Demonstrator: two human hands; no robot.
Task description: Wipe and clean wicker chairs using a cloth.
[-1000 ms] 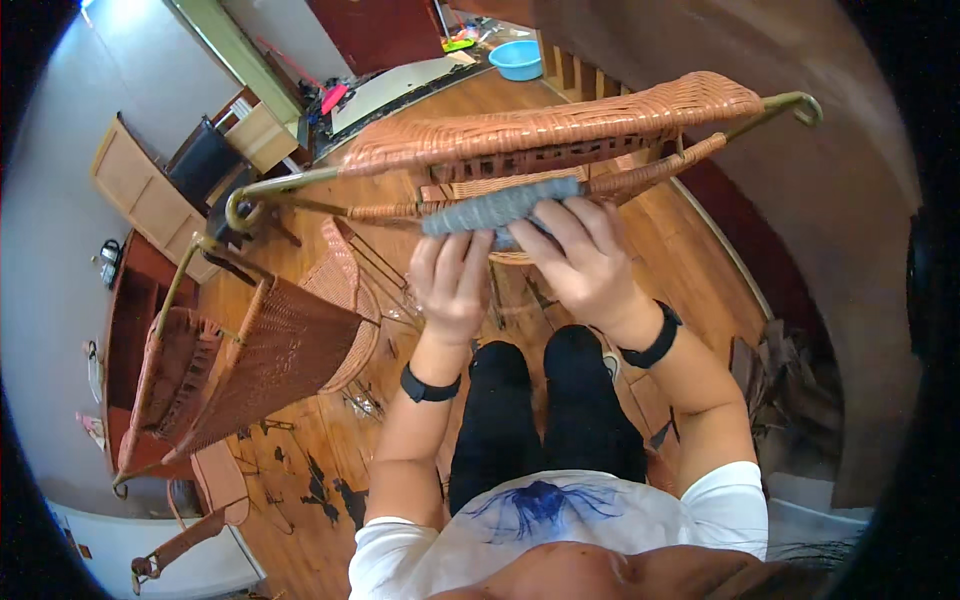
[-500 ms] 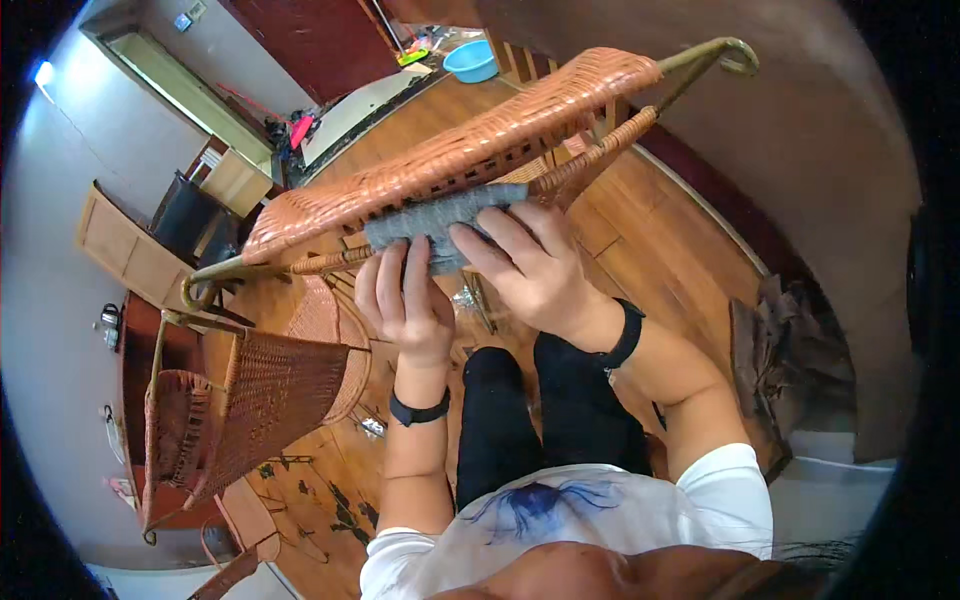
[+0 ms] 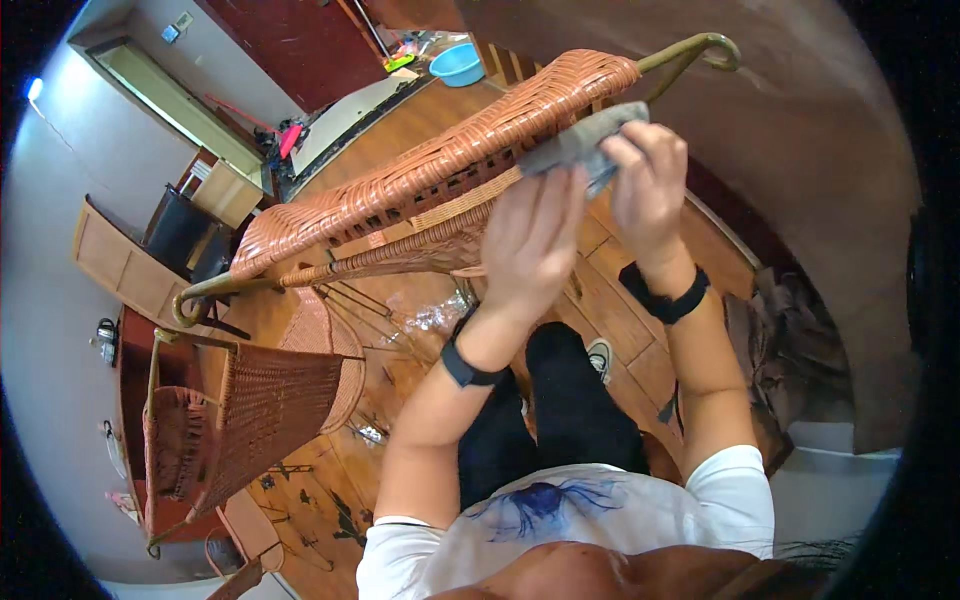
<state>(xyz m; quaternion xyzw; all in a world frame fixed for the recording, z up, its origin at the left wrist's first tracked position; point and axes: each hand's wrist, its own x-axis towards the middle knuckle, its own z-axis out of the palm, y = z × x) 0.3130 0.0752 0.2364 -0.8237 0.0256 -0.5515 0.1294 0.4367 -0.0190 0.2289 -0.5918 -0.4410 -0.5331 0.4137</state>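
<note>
In front of me stretches an orange-brown wicker chair (image 3: 440, 150), its woven top rail slanting up to the right and ending in curled metal tubes. A grey cloth (image 3: 585, 140) lies against the lower side of that rail, near its right end. My left hand (image 3: 535, 235) pinches the cloth's left part, its fingers slightly smeared by motion. Gripping the cloth's other end is my right hand (image 3: 650, 185), fingers curled over it. Both wrists wear dark bands.
Another wicker chair (image 3: 270, 410) stands at the left. A blue basin (image 3: 457, 65) sits on the wooden floor at the back. Dark crumpled fabric (image 3: 790, 340) lies at the right, beside the brown sheet (image 3: 800, 150). A black chair (image 3: 185, 225) stands at the far left.
Both hands have moved right and upward along the rail with the grey cloth, from its middle to near its right end. The chair's lower woven band now shows.
</note>
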